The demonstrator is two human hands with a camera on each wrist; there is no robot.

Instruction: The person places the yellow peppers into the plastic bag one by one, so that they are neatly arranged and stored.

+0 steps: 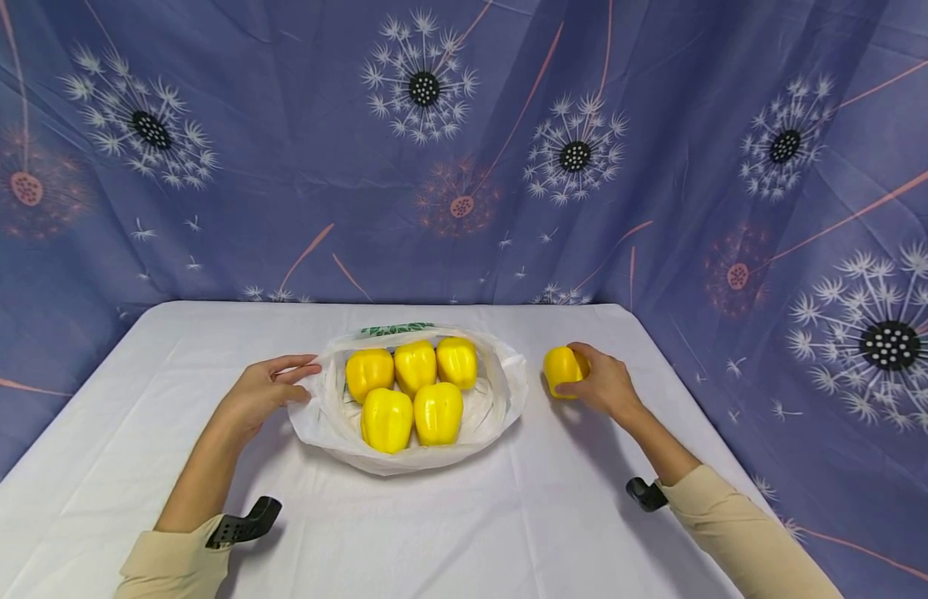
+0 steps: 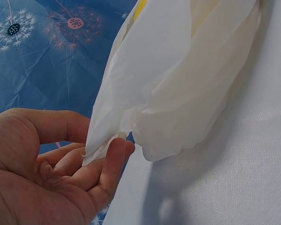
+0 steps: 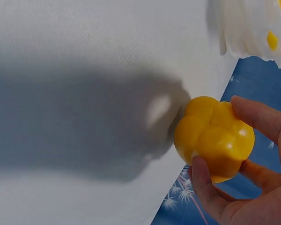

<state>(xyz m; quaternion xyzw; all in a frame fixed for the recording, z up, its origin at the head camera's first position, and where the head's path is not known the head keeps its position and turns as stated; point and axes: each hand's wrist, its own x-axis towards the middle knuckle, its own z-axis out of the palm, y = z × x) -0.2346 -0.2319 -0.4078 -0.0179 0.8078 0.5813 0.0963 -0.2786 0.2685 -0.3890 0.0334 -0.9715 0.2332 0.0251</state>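
My left hand [image 1: 258, 395] pinches the left edge of a white plastic bag [image 1: 325, 428]; in the left wrist view the thin film [image 2: 168, 108] runs between its fingers. The bag lies wide open, with several yellow bell peppers [image 1: 387, 420] in two rows inside. To the right of the bag, my right hand [image 1: 602, 383] grips another yellow bell pepper [image 1: 561, 370]. Its lobed bottom end faces the right wrist camera, thumb and fingers spread around its sides. This pepper [image 3: 210, 136] is close over the table, apart from the bag.
A white cloth covers the table [image 1: 464, 532]. Behind and along the right side hangs a blue curtain [image 1: 284, 166] with a dandelion print. Each wrist wears a black strap-like device [image 1: 247, 522]. Green print shows on the bag's far rim.
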